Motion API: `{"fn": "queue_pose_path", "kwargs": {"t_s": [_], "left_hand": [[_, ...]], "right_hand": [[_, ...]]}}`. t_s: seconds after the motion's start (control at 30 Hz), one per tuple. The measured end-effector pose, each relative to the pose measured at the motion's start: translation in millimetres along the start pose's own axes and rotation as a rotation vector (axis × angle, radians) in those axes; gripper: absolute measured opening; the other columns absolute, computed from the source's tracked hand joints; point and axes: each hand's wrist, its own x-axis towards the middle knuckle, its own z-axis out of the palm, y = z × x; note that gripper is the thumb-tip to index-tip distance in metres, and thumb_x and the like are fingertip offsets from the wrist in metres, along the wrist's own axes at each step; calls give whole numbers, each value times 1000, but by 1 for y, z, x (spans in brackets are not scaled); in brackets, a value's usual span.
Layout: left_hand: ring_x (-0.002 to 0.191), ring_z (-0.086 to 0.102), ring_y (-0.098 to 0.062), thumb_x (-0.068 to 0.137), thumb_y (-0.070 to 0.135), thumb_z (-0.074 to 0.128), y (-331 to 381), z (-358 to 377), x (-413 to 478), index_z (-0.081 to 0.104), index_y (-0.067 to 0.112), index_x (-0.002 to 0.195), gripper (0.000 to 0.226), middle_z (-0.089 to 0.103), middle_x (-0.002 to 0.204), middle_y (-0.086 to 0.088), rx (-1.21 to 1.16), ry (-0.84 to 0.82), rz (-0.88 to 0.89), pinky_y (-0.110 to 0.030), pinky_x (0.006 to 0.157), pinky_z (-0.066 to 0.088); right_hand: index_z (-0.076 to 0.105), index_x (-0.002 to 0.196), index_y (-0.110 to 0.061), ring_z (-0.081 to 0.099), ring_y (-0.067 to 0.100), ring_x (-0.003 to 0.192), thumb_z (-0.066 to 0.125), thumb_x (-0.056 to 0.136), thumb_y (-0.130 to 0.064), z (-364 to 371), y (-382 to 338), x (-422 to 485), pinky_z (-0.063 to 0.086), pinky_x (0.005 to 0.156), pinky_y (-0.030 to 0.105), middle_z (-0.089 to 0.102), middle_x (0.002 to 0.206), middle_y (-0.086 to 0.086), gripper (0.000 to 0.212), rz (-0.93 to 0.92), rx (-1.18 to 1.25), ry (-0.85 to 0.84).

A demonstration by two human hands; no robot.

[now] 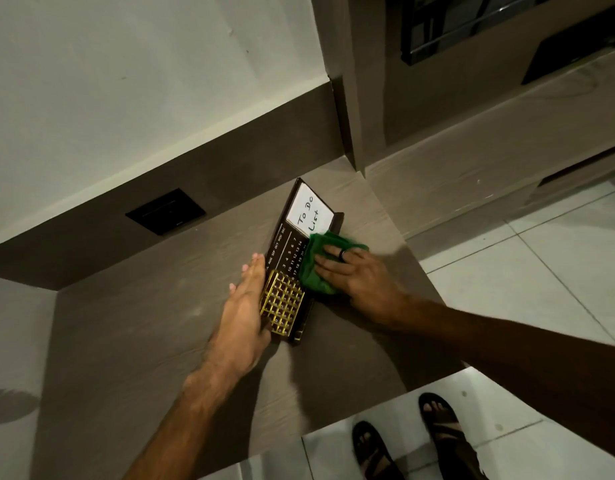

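Note:
A dark brown desk calendar board [286, 243] lies flat on the wooden counter [143, 327]. It carries a white "To Do List" note [310, 213], printed months and dates, and a gold grid frame [282, 305]. My left hand [243, 313] rests with straight fingers against the board's left edge. My right hand [358, 275], with a dark ring on one finger, presses a green cloth [316, 263] onto the board's right side with flat fingers.
A black wall socket plate [165, 211] sits in the dark backsplash behind the counter. A pillar [347, 109] rises at the counter's right corner. White floor tiles [527, 258] and my sandalled feet [406, 441] lie below the counter's front edge.

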Motion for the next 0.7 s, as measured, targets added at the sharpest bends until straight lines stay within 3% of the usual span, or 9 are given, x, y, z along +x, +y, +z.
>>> {"fn": "queue_pose_path", "kwargs": {"t_s": [0.07,0.13,0.23,0.37,0.47,0.53,0.63,0.7], "left_hand": [[147,2,-16,74,-8,66,-1,1,0,-5,23,150,108,3,161,0,-1,0,-5,-44,121,4],[147,4,-16,76,-5,67,-1,1,1,-4,23,150,107,5,161,0,-20,3,-29,-46,121,8],[146,3,-15,76,-4,67,0,2,3,-4,23,151,106,5,161,0,-36,14,-32,-46,121,6],[145,0,-12,75,-7,66,-4,4,5,-4,24,150,107,3,161,1,-31,31,-19,-36,117,-2],[146,-1,-14,74,-8,65,-4,6,7,-5,22,151,108,2,161,-1,-32,38,-19,-36,118,-5],[147,-1,-18,75,-4,69,-4,5,7,-5,20,151,109,1,161,-3,-48,32,-21,-41,120,-4],[147,-1,-21,73,0,72,1,4,7,-4,18,151,110,1,161,-5,-57,15,-36,-47,121,-1],[147,-2,-20,73,-7,67,5,3,5,-6,18,150,109,0,161,-5,-56,20,-55,-47,121,-1]], "right_hand": [[53,135,-17,41,28,135,70,81,-8,-7,19,10,37,104,44,52,142,4,58,-9,-13,-4],[48,139,-19,35,26,138,62,85,-11,-10,36,21,25,110,39,48,146,2,56,3,-80,-34],[52,137,-23,46,30,127,42,89,-18,-11,47,30,38,103,39,53,139,10,49,145,-8,8],[48,140,-14,34,25,140,57,79,7,-20,64,56,27,113,37,47,146,7,66,308,38,47],[56,133,-8,43,34,133,59,74,11,-17,38,45,36,106,46,55,139,13,62,337,73,158],[65,120,-7,53,41,119,63,74,8,-10,0,21,43,95,46,62,125,19,49,284,166,137],[72,109,-6,59,36,116,75,64,8,-7,-45,-10,43,98,46,70,115,14,47,47,250,36],[70,111,-8,58,30,117,73,63,8,-11,-60,-21,41,99,42,70,116,10,51,-77,336,-74]]}}
